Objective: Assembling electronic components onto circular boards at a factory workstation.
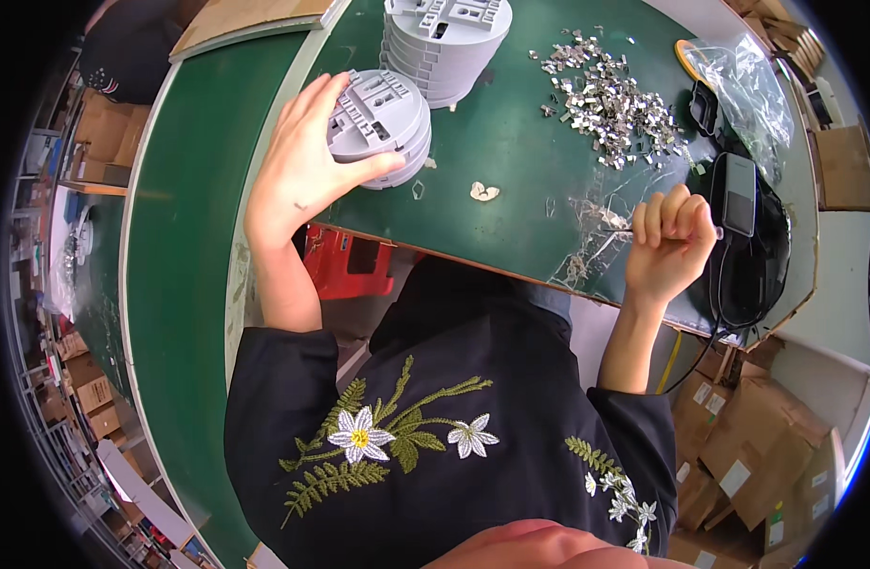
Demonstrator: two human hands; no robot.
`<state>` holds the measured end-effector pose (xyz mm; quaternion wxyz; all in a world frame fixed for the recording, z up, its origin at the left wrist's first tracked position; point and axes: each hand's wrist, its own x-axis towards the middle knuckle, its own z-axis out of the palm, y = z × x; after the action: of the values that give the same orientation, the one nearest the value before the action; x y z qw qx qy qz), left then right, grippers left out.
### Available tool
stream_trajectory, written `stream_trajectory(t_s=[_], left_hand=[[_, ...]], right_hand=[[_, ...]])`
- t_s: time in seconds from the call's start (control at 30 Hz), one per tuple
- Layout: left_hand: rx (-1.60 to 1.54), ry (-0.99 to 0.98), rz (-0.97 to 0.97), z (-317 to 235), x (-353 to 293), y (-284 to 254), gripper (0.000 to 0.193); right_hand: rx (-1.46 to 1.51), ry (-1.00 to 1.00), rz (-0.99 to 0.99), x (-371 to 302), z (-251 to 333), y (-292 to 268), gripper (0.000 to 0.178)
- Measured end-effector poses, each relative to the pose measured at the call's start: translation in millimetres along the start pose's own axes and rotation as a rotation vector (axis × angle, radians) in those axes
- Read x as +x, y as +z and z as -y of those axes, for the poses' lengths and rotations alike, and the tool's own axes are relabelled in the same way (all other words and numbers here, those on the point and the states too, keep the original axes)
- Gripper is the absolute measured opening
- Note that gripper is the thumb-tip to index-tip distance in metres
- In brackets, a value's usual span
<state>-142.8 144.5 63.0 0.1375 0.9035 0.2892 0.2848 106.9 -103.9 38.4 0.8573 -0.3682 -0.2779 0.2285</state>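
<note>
My left hand is wrapped round the side of a short stack of grey round plastic parts, thumb at the front and fingers on the far left. The top part has slots and raised ribs. A taller stack of the same grey parts stands just behind. My right hand is closed in a fist over the right of the table, holding a thin tool. Its narrow shaft sticks out to the left; its kind is not clear. Small metal clips lie in a loose heap beyond the right hand.
Right of my right hand are a black tray, a grey power bank with a cable, and a clear plastic bag. Scraps lie on the green table. A red stool stands below; cardboard boxes are at lower right.
</note>
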Motion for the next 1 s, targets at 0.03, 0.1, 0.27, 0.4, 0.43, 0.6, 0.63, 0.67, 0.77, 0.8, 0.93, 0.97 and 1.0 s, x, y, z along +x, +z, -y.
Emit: stream_trajectory(t_s=[0.03,0.1,0.27,0.4,0.43,0.6,0.63,0.67,0.77,0.8,0.93,0.97,1.0], left_hand=[[0.051,0.012,0.032,3.9,4.6,0.2,0.099],[0.086,0.066,0.038,2.3,22.9,-0.5,0.100],[0.078,-0.068,0.673,-44.8,130.0,-3.5,0.104],[-0.052,-0.109,1.033,-28.0,176.4,28.0,0.112],[-0.054,-0.104,1.039,-30.4,178.2,30.1,0.112],[-0.216,-0.230,1.075,-35.1,172.0,22.7,0.110],[-0.184,-0.256,0.941,-38.8,162.2,19.3,0.110],[-0.147,-0.281,0.808,-46.2,150.0,13.4,0.109],[-0.053,-0.144,0.601,-82.5,129.0,17.5,0.110],[-0.011,-0.030,0.612,-100.3,114.6,6.4,0.110],[-0.185,0.451,0.380,-96.6,30.5,38.0,0.102],[-0.163,0.511,0.369,-92.0,16.6,53.7,0.101],[-0.171,0.516,0.375,-92.5,8.1,67.0,0.101]], right_hand=[[-0.024,0.007,-0.015,-0.9,-1.0,2.3,0.034],[-0.047,0.009,-0.035,-0.9,-3.4,7.0,0.034],[-0.043,0.039,-0.104,0.3,4.1,11.8,0.035],[-0.081,0.102,0.018,-5.9,12.8,-2.4,0.029],[-0.085,0.101,0.010,-6.6,15.8,-4.0,0.029],[-1.258,0.099,0.002,4.7,20.6,-6.3,0.007],[-1.352,0.056,0.106,10.3,15.8,-9.9,0.008],[-1.345,0.058,0.118,15.7,8.8,-13.6,0.008],[-1.500,0.063,0.186,28.9,-12.1,-33.4,0.009],[-1.536,0.037,0.215,32.0,-15.9,-36.0,0.010],[-1.634,-0.059,0.370,35.3,-27.7,-31.7,0.013],[-1.609,-0.072,0.373,34.5,-27.4,-29.5,0.014],[-1.590,-0.081,0.363,33.8,-27.1,-28.6,0.014]])
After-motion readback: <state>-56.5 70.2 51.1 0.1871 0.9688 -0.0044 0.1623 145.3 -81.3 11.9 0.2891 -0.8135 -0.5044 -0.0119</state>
